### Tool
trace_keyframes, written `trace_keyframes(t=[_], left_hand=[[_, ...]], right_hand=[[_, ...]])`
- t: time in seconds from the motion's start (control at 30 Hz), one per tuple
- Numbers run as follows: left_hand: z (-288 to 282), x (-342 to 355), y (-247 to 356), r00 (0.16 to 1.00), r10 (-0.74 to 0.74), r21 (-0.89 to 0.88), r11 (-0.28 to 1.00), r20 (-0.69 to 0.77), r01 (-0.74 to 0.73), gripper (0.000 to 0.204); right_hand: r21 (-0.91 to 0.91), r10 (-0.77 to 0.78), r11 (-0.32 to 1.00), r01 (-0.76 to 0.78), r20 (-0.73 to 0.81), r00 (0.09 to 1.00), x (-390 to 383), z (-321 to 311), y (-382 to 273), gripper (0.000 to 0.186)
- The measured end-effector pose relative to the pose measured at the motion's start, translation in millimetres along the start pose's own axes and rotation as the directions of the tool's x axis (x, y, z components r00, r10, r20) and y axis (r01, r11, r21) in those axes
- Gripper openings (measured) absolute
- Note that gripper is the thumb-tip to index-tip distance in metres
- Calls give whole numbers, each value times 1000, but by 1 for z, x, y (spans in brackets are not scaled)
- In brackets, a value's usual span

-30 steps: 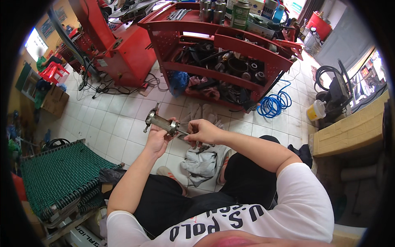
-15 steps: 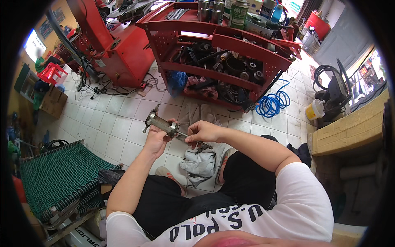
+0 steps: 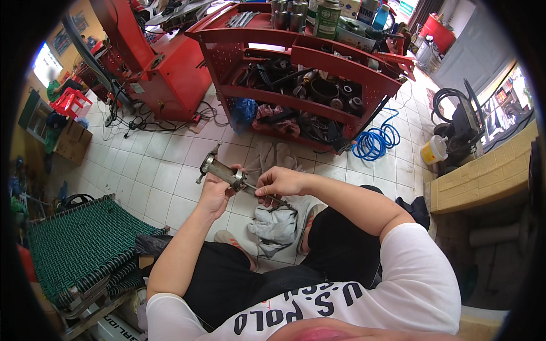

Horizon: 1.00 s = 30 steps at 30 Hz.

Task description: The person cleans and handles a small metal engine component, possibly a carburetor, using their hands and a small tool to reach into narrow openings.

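Observation:
My left hand grips a metal cylinder with flanged ends and short bolts at its upper-left end, holding it tilted over the floor. My right hand pinches a thin metal rod that runs from the cylinder's lower-right end. The rod continues below my fingers to a small dark fitting. Under my hands a grey cloth lies bunched on the tiles between my sandalled feet, and a browner cloth lies just beyond.
A red tool cart stands ahead, beside a red machine with cables. A blue hose coil, a bucket and a yellow padded ledge are right. A green woven folding seat is left; a seated person is far left.
My right hand has shifted slightly while on the rod, and the dark fitting at its far end now shows lower right, clear of my fingers. My left hand holds the cylinder much as before.

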State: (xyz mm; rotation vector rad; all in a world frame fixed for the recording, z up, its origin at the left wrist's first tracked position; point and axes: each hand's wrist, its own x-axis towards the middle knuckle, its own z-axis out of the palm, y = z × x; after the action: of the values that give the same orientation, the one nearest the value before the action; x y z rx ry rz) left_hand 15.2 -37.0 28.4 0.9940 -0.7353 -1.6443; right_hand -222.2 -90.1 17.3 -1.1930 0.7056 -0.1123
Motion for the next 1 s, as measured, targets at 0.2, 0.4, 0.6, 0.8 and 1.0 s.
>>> trace_keyframes(t=[0.2,0.4,0.6,0.8,1.0], left_hand=[[-2,1,-2,1000,0,-50,999,27,1,60],[-2,-1,1,999,3,-75,997,35,0,84],[-5,1,1,1000,-10,-43,999,9,10,63],[-4,2,-1,1000,-18,-21,1000,17,18,61],[-1,1,0,1000,-12,-53,999,17,13,78]], right_hand=[[-71,-72,995,64,-122,990,0,7,-3,32],[-44,-53,998,50,-60,997,-4,8,-10,29],[-6,-8,1000,8,-20,1000,-1,2,-3,26],[-126,-88,989,71,-132,987,-2,6,-6,20],[-230,-153,966,115,-155,976,-3,8,-7,24]])
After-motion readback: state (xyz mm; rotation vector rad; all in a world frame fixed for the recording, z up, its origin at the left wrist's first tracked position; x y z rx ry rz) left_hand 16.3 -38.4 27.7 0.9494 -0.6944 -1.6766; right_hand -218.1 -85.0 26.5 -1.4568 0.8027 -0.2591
